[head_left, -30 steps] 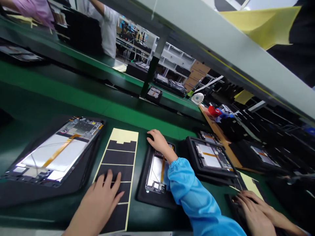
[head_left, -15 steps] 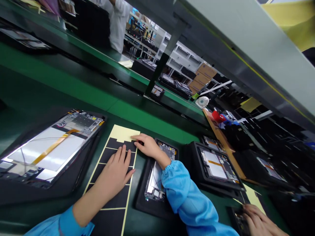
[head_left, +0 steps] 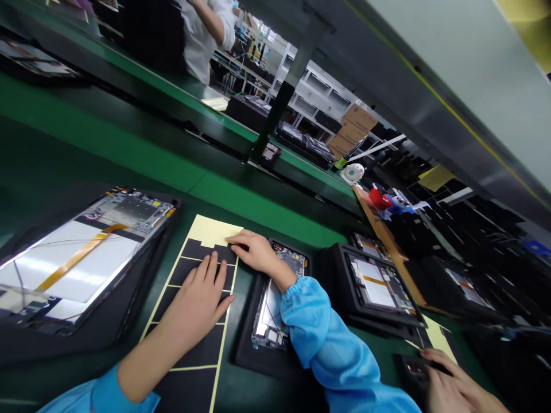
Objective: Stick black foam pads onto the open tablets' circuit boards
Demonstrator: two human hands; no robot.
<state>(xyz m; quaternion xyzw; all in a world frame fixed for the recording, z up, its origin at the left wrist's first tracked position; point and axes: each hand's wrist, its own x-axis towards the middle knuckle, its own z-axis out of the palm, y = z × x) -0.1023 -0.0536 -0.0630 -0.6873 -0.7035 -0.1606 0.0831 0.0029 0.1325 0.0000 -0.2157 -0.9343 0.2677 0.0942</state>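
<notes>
Head view: the left hand (head_left: 198, 304) is laid flat on a sheet of black pads (head_left: 210, 231) with a pale yellow backing, its fingers spread and unclenched, with nothing grasped. The right hand (head_left: 253, 252) is lightly curled at the top of the same sheet, its fingertips (head_left: 235, 245) at the edge of the uppermost black pad; whether that pad is pinched cannot be told. Blue sleeves (head_left: 318, 338) cover both forearms. The sheet lies on a green bench (head_left: 129, 166), between a large opened tablet (head_left: 73, 264) on the left and a smaller opened tablet (head_left: 271, 315) in a black holder (head_left: 247, 344), which is partly covered by the right forearm. At lower right, a co-worker's hand (head_left: 451, 384) is seen. Another opened tablet (head_left: 379, 287) is placed in a black tray nearby. Farther off, a white fan (head_left: 353, 173), cardboard boxes (head_left: 359, 129) and a person in a white shirt (head_left: 202, 40) are seen.
</notes>
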